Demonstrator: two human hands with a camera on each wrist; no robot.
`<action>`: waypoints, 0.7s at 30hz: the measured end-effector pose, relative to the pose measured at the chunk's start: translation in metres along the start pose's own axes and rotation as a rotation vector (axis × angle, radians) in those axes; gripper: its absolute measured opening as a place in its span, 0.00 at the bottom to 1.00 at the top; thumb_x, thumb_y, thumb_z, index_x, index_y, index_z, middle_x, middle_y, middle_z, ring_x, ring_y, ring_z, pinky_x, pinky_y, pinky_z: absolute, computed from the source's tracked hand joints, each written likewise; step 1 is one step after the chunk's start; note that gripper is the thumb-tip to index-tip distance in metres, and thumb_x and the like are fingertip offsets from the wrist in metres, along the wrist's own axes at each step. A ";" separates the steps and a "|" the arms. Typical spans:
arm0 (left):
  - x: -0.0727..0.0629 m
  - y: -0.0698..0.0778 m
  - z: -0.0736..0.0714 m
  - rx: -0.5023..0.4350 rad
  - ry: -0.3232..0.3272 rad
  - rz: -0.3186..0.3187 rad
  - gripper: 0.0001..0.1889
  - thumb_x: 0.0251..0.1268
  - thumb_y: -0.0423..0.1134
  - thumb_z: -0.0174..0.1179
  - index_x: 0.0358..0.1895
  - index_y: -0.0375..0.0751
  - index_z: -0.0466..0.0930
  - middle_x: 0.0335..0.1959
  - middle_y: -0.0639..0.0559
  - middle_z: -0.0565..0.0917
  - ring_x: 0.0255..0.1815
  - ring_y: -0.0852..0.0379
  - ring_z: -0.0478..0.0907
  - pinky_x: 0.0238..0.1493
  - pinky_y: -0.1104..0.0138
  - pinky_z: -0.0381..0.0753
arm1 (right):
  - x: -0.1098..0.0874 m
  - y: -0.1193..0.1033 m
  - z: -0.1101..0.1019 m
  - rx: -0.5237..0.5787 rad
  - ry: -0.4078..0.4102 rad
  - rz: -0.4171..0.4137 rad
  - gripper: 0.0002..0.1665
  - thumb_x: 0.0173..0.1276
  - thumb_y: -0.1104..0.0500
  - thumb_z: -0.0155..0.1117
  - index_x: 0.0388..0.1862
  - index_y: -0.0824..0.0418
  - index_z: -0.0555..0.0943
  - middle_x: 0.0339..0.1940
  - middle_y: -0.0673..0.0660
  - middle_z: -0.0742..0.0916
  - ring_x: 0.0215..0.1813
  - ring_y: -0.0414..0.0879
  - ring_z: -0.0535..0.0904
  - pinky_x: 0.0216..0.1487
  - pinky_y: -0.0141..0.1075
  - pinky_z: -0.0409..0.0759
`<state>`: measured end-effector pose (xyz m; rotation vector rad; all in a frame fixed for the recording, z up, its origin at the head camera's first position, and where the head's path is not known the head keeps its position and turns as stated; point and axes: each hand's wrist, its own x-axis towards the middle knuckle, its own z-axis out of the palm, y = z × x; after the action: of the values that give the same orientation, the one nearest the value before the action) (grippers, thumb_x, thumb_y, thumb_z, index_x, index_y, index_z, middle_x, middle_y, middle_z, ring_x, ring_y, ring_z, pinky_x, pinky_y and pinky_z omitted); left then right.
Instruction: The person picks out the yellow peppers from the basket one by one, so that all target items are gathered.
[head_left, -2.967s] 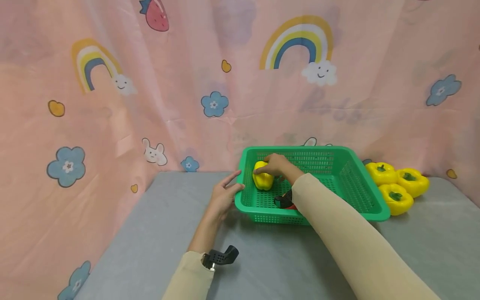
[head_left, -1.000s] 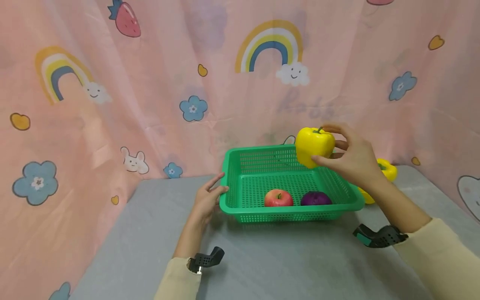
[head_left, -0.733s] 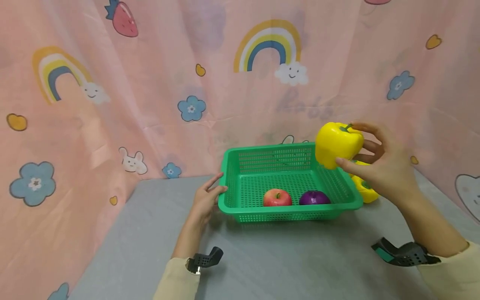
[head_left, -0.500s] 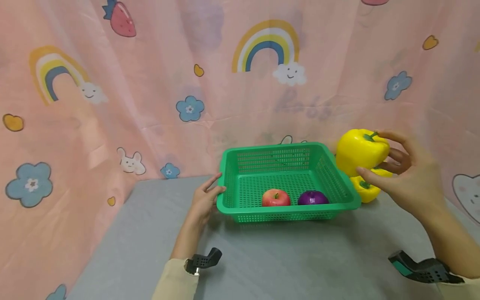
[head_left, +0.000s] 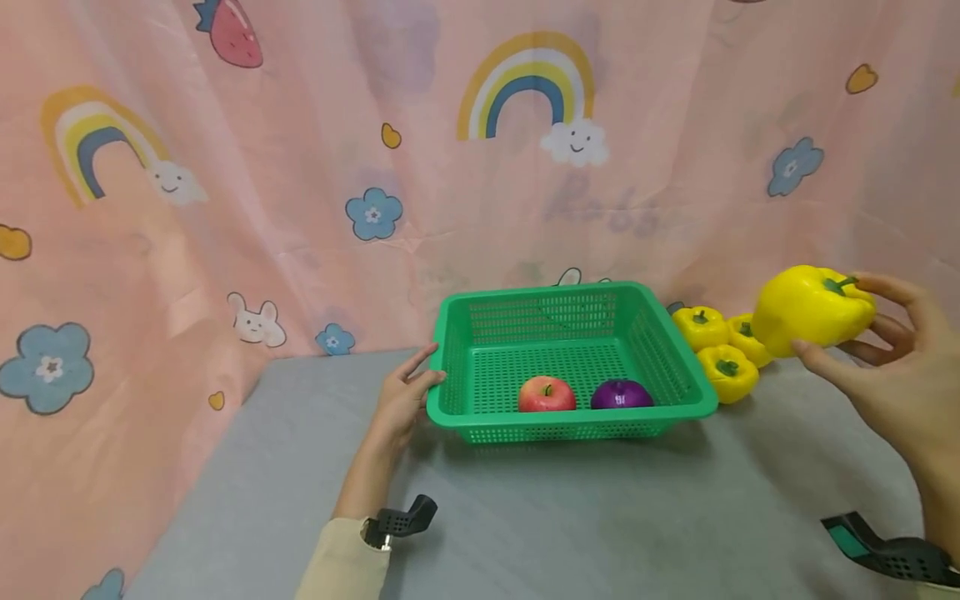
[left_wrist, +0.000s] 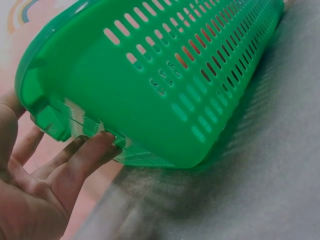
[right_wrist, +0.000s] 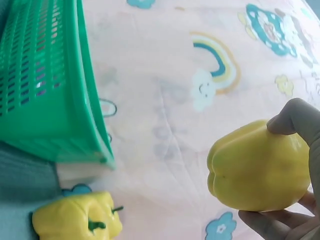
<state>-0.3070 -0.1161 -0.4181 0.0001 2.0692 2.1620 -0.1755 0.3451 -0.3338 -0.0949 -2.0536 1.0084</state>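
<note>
In the head view my right hand (head_left: 911, 358) grips a yellow bell pepper (head_left: 810, 308), raised on the far right, its green stem pointing right. The right wrist view shows the thumb on one side of this pepper (right_wrist: 260, 167) and fingers on the other. My left hand (head_left: 397, 404) holds the left end of a green plastic basket (head_left: 572, 415) at its rim. In the left wrist view, fingertips (left_wrist: 102, 140) meet the outer wall below the rim. A red apple (head_left: 547, 394) and a shiny purple round vegetable (head_left: 622, 394) lie inside by the front wall.
Three more yellow bell peppers (head_left: 727, 373) cluster on the grey tabletop (head_left: 585, 517) against the basket's right end. Behind the table hangs a pink patterned curtain (head_left: 300, 167). Each wrist wears a black camera (head_left: 405, 518).
My right hand has taken the pepper out of the basket, over its right end and past the cluster to the far right. My left hand stays at the basket's left rim.
</note>
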 end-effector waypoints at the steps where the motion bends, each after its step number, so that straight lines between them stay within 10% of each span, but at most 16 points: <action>1: 0.000 0.000 0.000 0.001 -0.004 -0.003 0.29 0.68 0.35 0.60 0.70 0.63 0.74 0.61 0.37 0.83 0.31 0.59 0.89 0.33 0.66 0.86 | 0.001 0.003 -0.001 -0.004 0.005 0.006 0.49 0.54 0.77 0.72 0.74 0.55 0.69 0.71 0.47 0.76 0.57 0.20 0.75 0.48 0.09 0.69; 7: 0.001 -0.001 0.000 0.000 -0.003 -0.012 0.28 0.68 0.35 0.60 0.70 0.64 0.74 0.60 0.38 0.83 0.29 0.59 0.87 0.33 0.66 0.86 | 0.006 0.019 -0.006 -0.066 0.006 0.093 0.48 0.60 0.72 0.70 0.76 0.51 0.65 0.70 0.37 0.71 0.71 0.36 0.74 0.50 0.10 0.66; 21: -0.002 0.005 -0.001 0.026 -0.012 -0.033 0.29 0.68 0.36 0.60 0.71 0.63 0.72 0.64 0.37 0.81 0.33 0.59 0.89 0.33 0.69 0.85 | 0.006 0.059 -0.010 0.019 -0.113 0.178 0.45 0.66 0.71 0.65 0.75 0.45 0.57 0.64 0.36 0.64 0.53 0.23 0.70 0.45 0.07 0.70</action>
<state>-0.3053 -0.1175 -0.4135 -0.0178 2.0753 2.1109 -0.1882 0.3936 -0.3664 -0.2181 -2.1672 1.1652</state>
